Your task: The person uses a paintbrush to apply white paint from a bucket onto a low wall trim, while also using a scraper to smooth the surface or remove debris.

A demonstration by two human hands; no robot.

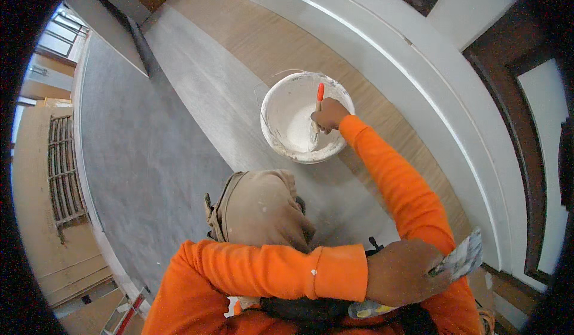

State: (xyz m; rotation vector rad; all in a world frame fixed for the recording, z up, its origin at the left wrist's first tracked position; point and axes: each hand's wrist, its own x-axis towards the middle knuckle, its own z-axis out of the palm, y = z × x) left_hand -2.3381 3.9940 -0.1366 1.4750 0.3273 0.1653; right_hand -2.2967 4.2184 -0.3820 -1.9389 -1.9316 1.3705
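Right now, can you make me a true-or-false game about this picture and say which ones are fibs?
1. The left hand and the right hand each hold something. True.
2. The left hand holds a spoon. False: it holds a scraper.
3. The right hand's tool has a red end. True.
4. The bucket lies on its side. False: it stands upright.
5. There is white stuff in the bucket. True.
6. The sleeves are blue. False: they are orange.

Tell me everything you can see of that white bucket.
The round, open bucket looks plastic, its rim smeared white. A thin wire, apparently its handle, arcs beyond the far rim. It stands upright on the floor, with whitish material inside. The right hand holds a red-ended tool in it; contact is unclear.
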